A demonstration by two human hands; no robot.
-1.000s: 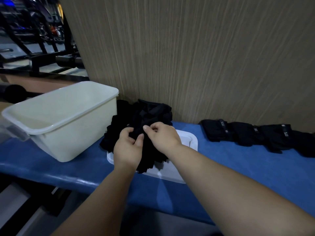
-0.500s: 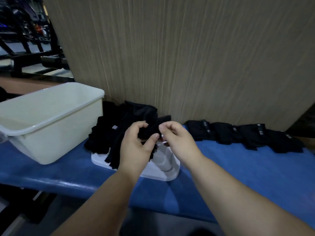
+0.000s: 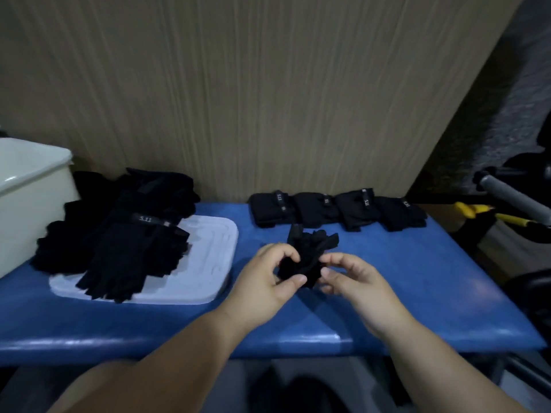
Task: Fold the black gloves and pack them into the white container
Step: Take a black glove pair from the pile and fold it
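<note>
Left hand [image 3: 262, 281] and right hand [image 3: 354, 281] pinch one crumpled glove [image 3: 307, 257]; folded gloves [image 3: 337, 210] wait far right, unfolded pile [image 3: 119, 234] left, none visibly inside white container [image 3: 26, 198]

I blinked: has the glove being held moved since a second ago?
Yes. The glove was over the white lid; now it is held to the right of that lid, above the blue bench.

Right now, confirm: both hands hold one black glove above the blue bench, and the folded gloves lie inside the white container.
One point is wrong: the head view shows the folded gloves in a row on the blue bench, outside the white container. The rest holds.
</note>
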